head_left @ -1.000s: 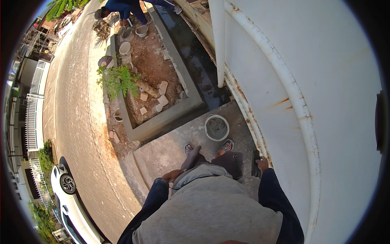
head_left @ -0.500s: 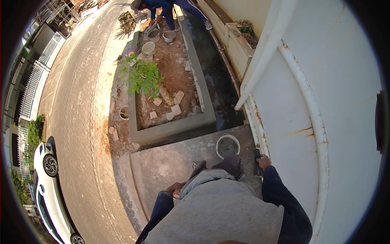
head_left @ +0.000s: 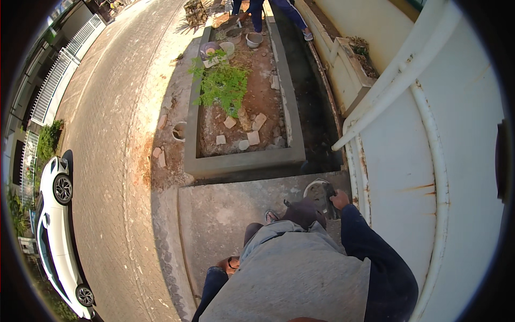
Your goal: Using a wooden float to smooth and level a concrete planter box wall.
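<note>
My right hand [head_left: 339, 200] is closed round the grip of a dark, long, flat plastering trowel [head_left: 328, 203]. The trowel is held over the right side of a round bucket [head_left: 309, 187] with grey wet mortar in it, hiding part of its rim. Close to my left thigh is my left hand [head_left: 229, 263], low beside my shirt, with a dark band near it. Its fingers are too hidden to make out. My knee and a sandalled foot [head_left: 271, 216] show just left of the bucket on the concrete slab [head_left: 214, 209].
Ahead stands a low grey-plastered planter wall [head_left: 247, 162] around soil, broken bricks and a leafy plant [head_left: 222, 86]. A dark water channel [head_left: 319, 123] runs along its right. A white metal gate [head_left: 399, 161] rises close on my right. Another person [head_left: 263, 16] bends at the far end, near buckets.
My right hand has brought the trowel from beside the gate leftward to the bucket. My view has shifted, so the planter sits further right and higher.
</note>
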Available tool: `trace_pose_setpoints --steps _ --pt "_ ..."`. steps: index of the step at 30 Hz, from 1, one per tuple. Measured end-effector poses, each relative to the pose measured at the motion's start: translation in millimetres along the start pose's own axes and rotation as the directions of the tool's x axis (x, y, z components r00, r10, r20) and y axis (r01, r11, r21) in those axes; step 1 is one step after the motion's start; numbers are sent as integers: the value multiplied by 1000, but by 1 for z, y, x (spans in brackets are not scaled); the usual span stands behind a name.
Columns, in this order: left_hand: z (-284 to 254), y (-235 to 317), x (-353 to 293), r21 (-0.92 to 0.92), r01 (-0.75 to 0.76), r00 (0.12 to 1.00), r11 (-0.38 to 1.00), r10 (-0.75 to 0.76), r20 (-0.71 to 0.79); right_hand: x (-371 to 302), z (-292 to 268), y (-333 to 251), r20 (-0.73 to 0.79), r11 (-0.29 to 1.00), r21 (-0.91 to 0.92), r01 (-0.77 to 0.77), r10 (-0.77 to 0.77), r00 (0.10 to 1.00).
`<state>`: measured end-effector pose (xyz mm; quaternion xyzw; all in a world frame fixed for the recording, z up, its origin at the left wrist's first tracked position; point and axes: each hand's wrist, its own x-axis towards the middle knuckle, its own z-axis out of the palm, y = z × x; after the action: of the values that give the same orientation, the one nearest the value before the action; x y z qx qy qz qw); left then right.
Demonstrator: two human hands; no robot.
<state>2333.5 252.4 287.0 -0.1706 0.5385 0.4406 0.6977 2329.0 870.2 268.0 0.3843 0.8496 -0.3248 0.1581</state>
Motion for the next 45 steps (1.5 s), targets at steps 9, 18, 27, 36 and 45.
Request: trace_pose_setpoints --steps 9,18,27,36,45 --pt "20 -36 16 -101 -59 982 993 39 -187 14 3 -70 83 988 -99 121 -113 990" --pt "23 -45 35 -132 -108 946 985 61 -319 40 1 -112 211 958 -253 137 -84 974" --pt "-67 -63 123 417 -311 780 854 480 -402 136 48 -223 362 927 -299 225 -108 926" --pt "-98 131 26 0 -195 649 981 130 -749 212 104 -378 365 859 -210 467 -374 853" --pt "-120 60 33 -337 -372 598 865 -54 -799 223 183 -457 487 810 -290 510 -334 807"
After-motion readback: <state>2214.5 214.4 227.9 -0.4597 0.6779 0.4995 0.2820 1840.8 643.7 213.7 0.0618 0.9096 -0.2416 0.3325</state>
